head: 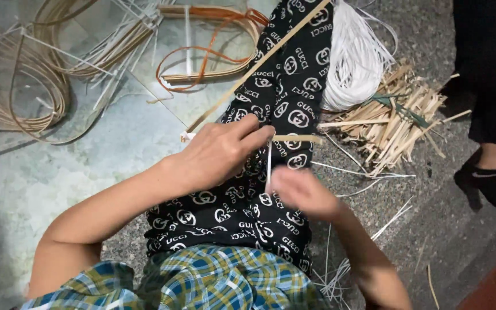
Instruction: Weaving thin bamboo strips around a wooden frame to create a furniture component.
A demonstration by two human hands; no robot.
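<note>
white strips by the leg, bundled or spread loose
Bundled: the white strips lie gathered in one looped hank beside the cut sticks; only a few strays trail off.

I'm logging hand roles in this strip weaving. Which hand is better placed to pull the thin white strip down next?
Probably the right hand: it is beside the white strip, while the left hand grips the crossed bamboo slats.

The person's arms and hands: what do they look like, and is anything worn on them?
Both forearms are bare to above the elbow; no sleeve reaches them. The left hand and the right hand wear no gloves, and no ring, watch or bracelet shows. The right hand is blurred, so small details there cannot be told. Near the upper arms lies a plaid garment in blue, yellow and white.
</note>
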